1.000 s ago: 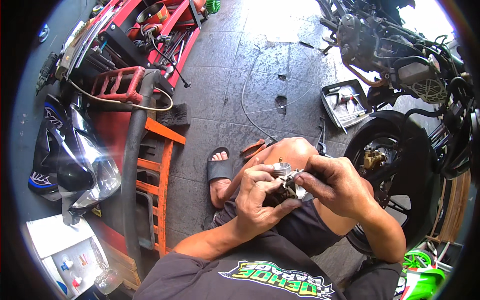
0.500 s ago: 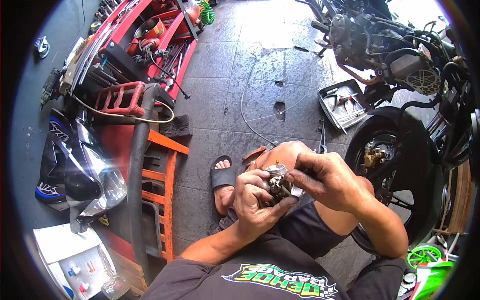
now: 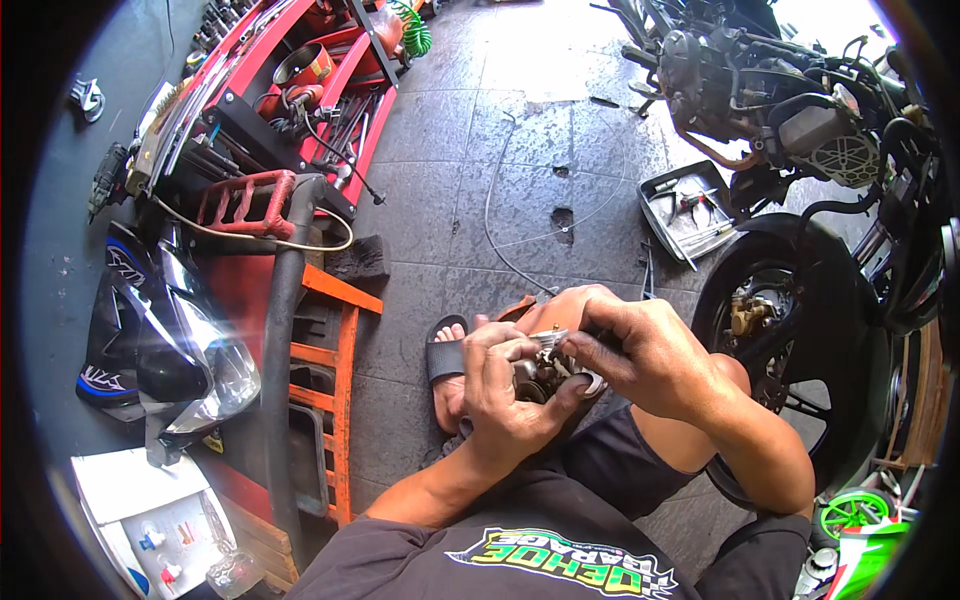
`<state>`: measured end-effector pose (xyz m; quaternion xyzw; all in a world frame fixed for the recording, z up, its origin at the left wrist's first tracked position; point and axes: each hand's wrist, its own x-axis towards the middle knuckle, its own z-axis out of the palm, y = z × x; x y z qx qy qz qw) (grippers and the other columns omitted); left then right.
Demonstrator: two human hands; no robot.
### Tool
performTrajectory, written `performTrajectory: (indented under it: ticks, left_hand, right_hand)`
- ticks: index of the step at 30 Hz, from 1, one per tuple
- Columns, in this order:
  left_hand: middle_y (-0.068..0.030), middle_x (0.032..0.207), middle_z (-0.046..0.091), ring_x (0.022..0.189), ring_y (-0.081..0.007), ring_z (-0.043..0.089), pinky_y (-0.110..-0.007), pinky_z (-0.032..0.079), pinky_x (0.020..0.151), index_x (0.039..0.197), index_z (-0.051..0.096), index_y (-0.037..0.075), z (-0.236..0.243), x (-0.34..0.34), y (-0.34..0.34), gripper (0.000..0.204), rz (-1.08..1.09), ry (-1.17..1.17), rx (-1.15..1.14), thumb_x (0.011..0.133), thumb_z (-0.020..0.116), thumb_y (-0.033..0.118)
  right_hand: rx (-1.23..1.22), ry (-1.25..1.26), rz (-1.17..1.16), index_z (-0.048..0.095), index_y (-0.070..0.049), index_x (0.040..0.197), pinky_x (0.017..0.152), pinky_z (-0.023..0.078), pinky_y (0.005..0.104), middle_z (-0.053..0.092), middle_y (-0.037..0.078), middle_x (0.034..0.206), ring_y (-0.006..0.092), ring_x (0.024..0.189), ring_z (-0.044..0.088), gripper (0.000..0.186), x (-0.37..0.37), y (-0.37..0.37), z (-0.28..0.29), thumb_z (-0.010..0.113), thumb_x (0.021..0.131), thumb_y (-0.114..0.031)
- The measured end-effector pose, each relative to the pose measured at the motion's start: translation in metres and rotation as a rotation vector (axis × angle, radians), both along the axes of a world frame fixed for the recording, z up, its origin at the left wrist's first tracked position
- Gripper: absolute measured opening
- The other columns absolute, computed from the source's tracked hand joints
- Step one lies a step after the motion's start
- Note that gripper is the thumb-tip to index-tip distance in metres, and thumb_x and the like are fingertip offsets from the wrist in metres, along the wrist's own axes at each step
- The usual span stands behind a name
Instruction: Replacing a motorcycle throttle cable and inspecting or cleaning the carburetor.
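Observation:
Held above my lap is a small metal carburetor (image 3: pixel 548 370) with a silvery round top and a little brass fitting. My left hand (image 3: pixel 500 395) grips it from the left, fingers over its far side and thumb along the near side. From the right, my right hand (image 3: pixel 645 350) is closed, thumb and fingertips pressed at the carburetor's upper right edge. Whether a small part sits between those fingertips is hidden. The fingers cover much of the carburetor's body.
A motorcycle wheel (image 3: pixel 765 310) stands close on my right, below a bare engine (image 3: pixel 700 75). Ahead lies a tray (image 3: pixel 655 215) of tools. On the left are an orange metal frame (image 3: pixel 343 400), a headlight fairing (image 3: pixel 165 350) and a red tool rack (image 3: pixel 345 200).
My left fingers have loosened and shifted on the carburetor, which has turned slightly between my hands. My right hand has moved a little to the left and stays closed at its edge.

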<state>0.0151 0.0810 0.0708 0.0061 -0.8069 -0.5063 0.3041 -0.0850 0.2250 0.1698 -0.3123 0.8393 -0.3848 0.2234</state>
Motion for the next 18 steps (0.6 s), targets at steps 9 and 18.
performTrajectory:
  ticks: [9, 18]
  left_hand:
    - [-0.0104, 0.089, 0.056, 0.085, -0.0262, 0.059, -0.045, 0.052, 0.089, 0.084, 0.058, 0.001, -0.004, -0.003, -0.004, 0.049, -0.019, 0.053, -0.075, 0.073, 0.086, 0.040]
    - [-0.0105, 0.086, 0.055, 0.088, -0.0277, 0.056, -0.046, 0.045, 0.097, 0.087, 0.062, 0.001, 0.006, -0.013, -0.003, 0.050, 0.027, -0.057, -0.057, 0.074, 0.083, 0.045]
  right_hand:
    - [-0.007, -0.072, -0.059, 0.067, -0.001, 0.093, 0.071, 0.051, 0.0439, 0.065, 0.020, 0.081, 0.0385, 0.081, 0.064, 0.023, -0.004, 0.000, -0.008, 0.066, 0.090, -0.024]
    - [-0.069, -0.027, -0.085, 0.066, 0.000, 0.091, 0.067, 0.050, 0.0459, 0.065, 0.022, 0.080, 0.0406, 0.077, 0.065, 0.024, -0.004, 0.002, -0.018, 0.065, 0.091, -0.024]
